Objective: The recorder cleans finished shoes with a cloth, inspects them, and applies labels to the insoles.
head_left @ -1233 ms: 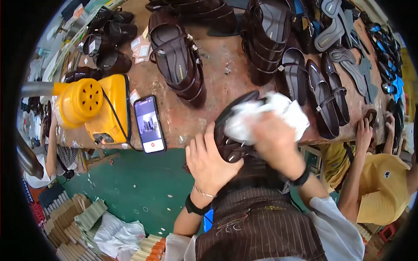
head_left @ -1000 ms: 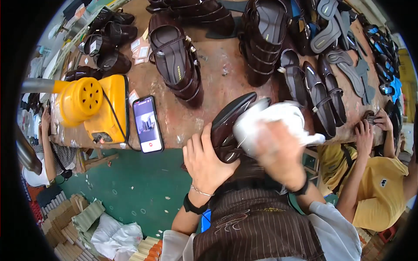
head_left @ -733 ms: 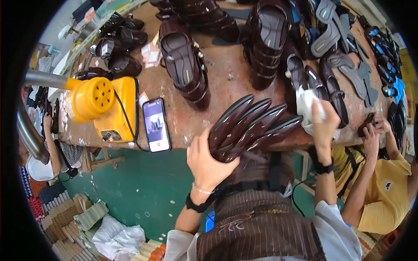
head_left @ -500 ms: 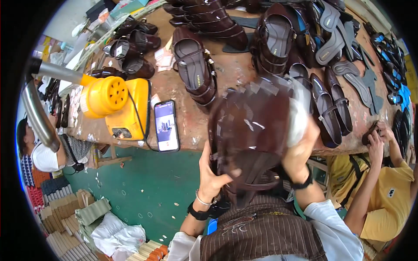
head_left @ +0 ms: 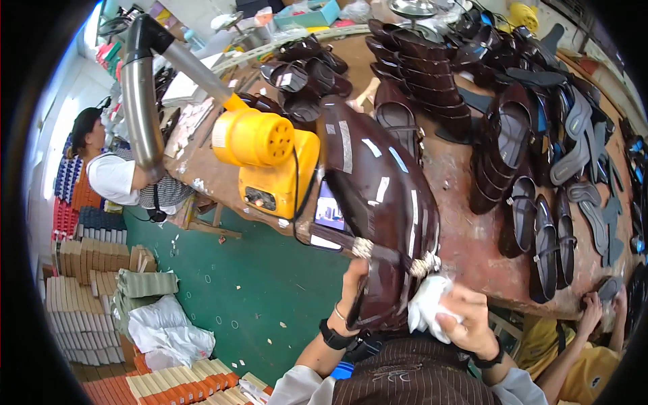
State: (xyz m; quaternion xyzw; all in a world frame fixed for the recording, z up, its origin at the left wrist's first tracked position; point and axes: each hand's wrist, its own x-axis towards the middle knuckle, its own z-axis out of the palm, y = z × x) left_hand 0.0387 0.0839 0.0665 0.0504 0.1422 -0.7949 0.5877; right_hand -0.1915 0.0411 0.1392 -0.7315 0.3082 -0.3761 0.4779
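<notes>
A glossy dark brown strap shoe (head_left: 398, 196) is held up close in front of me, its toe pointing away and its side turned up. Pale glittery trim sits on its strap, and bright reflections streak the upper. My left hand (head_left: 351, 290) is closed on the shoe at its heel end, with most fingers hidden behind it. A crumpled white cloth (head_left: 426, 307) is bunched in my right hand (head_left: 472, 322), against or just beside the shoe's lower right side; whether they touch I cannot tell.
Beyond the shoe, a worn worktable (head_left: 452, 233) carries stacked brown shoes (head_left: 422, 77), grey insoles (head_left: 574, 128), a phone (head_left: 329, 212) and a yellow machine (head_left: 273, 169) with a metal duct (head_left: 140, 101). Co-workers sit left (head_left: 115, 172) and right (head_left: 574, 361). Boxes (head_left: 88, 263) fill the lower left.
The shoe has turned from a toe-on view to its side, showing the strap trim. My right hand with the cloth has moved down toward me. The view has shifted left.
</notes>
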